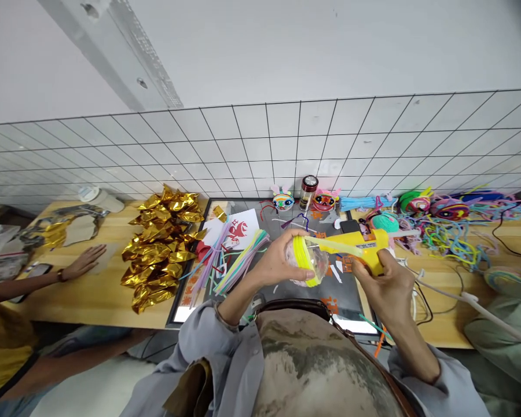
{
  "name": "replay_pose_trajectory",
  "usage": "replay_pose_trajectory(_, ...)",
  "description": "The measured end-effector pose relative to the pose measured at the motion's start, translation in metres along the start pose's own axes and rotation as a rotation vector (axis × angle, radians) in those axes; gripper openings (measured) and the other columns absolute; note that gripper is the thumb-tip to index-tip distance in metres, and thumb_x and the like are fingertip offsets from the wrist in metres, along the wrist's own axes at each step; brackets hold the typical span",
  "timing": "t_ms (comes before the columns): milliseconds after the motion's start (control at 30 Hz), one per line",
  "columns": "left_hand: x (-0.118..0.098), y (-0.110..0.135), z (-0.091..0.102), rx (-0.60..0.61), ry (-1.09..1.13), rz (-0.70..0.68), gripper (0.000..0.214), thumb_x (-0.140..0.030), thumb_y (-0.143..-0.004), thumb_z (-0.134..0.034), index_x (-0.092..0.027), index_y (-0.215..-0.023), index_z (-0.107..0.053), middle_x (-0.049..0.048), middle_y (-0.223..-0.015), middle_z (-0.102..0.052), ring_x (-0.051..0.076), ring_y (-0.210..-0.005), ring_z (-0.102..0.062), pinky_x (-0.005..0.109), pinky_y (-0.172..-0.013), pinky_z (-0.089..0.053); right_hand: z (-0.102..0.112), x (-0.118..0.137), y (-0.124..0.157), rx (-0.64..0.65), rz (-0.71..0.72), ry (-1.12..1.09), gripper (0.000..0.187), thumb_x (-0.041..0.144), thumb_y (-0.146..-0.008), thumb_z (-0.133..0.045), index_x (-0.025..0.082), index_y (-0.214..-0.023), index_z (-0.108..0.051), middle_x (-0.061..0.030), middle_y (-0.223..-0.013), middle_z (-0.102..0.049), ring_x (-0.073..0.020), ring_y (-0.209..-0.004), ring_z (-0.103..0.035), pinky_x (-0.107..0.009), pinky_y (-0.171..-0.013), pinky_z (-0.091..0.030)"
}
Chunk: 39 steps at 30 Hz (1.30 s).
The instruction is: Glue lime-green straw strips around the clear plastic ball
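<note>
My left hand (282,260) is closed round a clear plastic bottle piece (319,263) with yellow pipe cleaner (301,252) wrapped about it. In my right hand (388,286) is a yellow glue gun (375,249), gripped by its handle. The gun's nozzle end points left and is close to the yellow band; whether it touches cannot be made out. A pale yellow strip runs from the band along the front of the gun. Both hands are above a dark framed board (269,295) on the table.
Bundled pastel pipe cleaners (243,260) and gold foil pieces (160,249) lie to the left. Behind stand two decorated balls (283,200) and a flask (308,191). Tangled pipe cleaners (451,237) and a white cord (443,289) are at right. A co-worker's hand (84,260) rests far left.
</note>
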<state>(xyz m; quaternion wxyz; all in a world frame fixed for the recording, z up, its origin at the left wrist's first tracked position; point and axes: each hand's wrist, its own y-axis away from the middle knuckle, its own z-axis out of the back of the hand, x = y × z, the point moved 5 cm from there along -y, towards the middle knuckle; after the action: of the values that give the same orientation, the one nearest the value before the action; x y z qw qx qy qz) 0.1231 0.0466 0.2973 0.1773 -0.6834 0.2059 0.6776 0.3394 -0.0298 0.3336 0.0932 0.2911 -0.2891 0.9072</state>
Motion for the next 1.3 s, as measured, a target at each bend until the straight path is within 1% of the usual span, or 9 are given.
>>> replay_pose_trajectory(167, 0.004, 0.0, -0.001, 0.01, -0.009, -0.007, 0.081, -0.039, -0.051, -0.095, -0.021, -0.121, -0.057, 0.0079, -0.122, -0.063, 0.025, -0.104, -0.062, 0.036, -0.092, -0.05, -0.004, 0.0, -0.004, -0.011, -0.007, -0.005, 0.039, 0.044, -0.077, -0.06, 0.027, -0.06, -0.03, 0.0089, -0.05, -0.029, -0.0099, -0.047, -0.028, -0.026, -0.047, -0.024)
replay_pose_trajectory(400, -0.001, -0.001, -0.002, 0.005, 0.028, -0.006, 0.081, -0.041, -0.051, -0.095, -0.022, -0.12, -0.057, 0.008, -0.124, -0.063, 0.026, -0.109, -0.061, 0.036, -0.096, -0.049, -0.004, 0.004, -0.005, -0.022, -0.017, -0.027, 0.039, 0.044, -0.076, -0.06, 0.027, -0.058, -0.03, 0.0094, -0.048, -0.026, -0.0091, -0.047, -0.024, -0.025, -0.045, -0.023)
replay_pose_trajectory(467, -0.003, 0.0, 0.0, -0.006, 0.016, -0.005, 0.08, -0.04, -0.052, -0.095, -0.021, -0.12, -0.058, 0.0078, -0.123, -0.063, 0.026, -0.109, -0.061, 0.037, -0.097, -0.049, -0.005, 0.0, -0.004, -0.011, -0.064, -0.055, 0.039, 0.043, -0.073, -0.061, 0.027, -0.057, -0.03, 0.0096, -0.048, -0.026, -0.0083, -0.046, -0.025, -0.024, -0.044, -0.022)
replay_pose_trajectory(600, -0.005, 0.001, 0.004, -0.031, -0.029, 0.007, 0.079, -0.039, -0.052, -0.095, -0.02, -0.12, -0.059, 0.0078, -0.122, -0.063, 0.027, -0.11, -0.061, 0.038, -0.098, -0.049, -0.011, -0.011, -0.001, 0.053, -0.239, -0.166, 0.037, 0.045, -0.072, -0.064, 0.026, -0.056, -0.037, 0.009, -0.049, -0.031, -0.008, -0.046, -0.029, -0.023, -0.042, -0.023)
replay_pose_trajectory(700, -0.004, 0.001, 0.006, -0.03, -0.042, 0.012, 0.08, -0.038, -0.052, -0.095, -0.02, -0.121, -0.058, 0.0077, -0.121, -0.063, 0.027, -0.11, -0.061, 0.038, -0.098, -0.049, -0.015, -0.013, 0.001, 0.075, -0.29, -0.216, 0.033, 0.045, -0.07, -0.064, 0.024, -0.057, -0.042, 0.0087, -0.049, -0.034, -0.0082, -0.046, -0.031, -0.022, -0.042, -0.024)
replay_pose_trajectory(800, -0.004, 0.001, 0.004, -0.015, -0.029, -0.006, 0.08, -0.04, -0.052, -0.095, -0.02, -0.12, -0.058, 0.0082, -0.123, -0.064, 0.026, -0.109, -0.062, 0.037, -0.097, -0.049, -0.017, -0.009, 0.003, 0.083, -0.255, -0.209, 0.032, 0.044, -0.071, -0.064, 0.024, -0.058, -0.042, 0.0087, -0.048, -0.035, -0.0086, -0.047, -0.032, -0.021, -0.043, -0.026)
replay_pose_trajectory(967, -0.003, 0.002, 0.002, -0.001, 0.003, -0.016, 0.081, -0.043, -0.052, -0.095, -0.021, -0.12, -0.057, 0.0091, -0.127, -0.063, 0.026, -0.109, -0.061, 0.035, -0.095, -0.049, -0.016, -0.001, 0.001, 0.103, -0.161, -0.151, 0.029, 0.045, -0.073, -0.064, 0.024, -0.062, -0.047, 0.0065, -0.049, -0.044, -0.0096, -0.048, -0.036, -0.023, -0.046, -0.029)
replay_pose_trajectory(1167, 0.001, 0.005, 0.005, -0.01, 0.024, -0.007, 0.08, -0.038, -0.052, -0.094, -0.02, -0.12, -0.056, 0.0082, -0.121, -0.063, 0.025, -0.105, -0.061, 0.034, -0.091, -0.049, -0.01, 0.003, 0.0, 0.085, -0.081, -0.085, 0.036, 0.042, -0.073, -0.063, 0.026, -0.059, -0.034, 0.0093, -0.047, -0.034, -0.0077, -0.045, -0.03, -0.023, -0.045, -0.025)
replay_pose_trajectory(1300, 0.002, 0.007, 0.004, 0.002, 0.041, -0.02, 0.08, -0.036, -0.052, -0.094, -0.02, -0.12, -0.056, 0.0079, -0.12, -0.063, 0.025, -0.106, -0.061, 0.034, -0.091, -0.049, -0.01, 0.005, -0.001, 0.08, -0.066, -0.072, 0.036, 0.045, -0.075, -0.063, 0.026, -0.06, -0.036, 0.0091, -0.049, -0.035, -0.0079, -0.046, -0.031, -0.023, -0.046, -0.026)
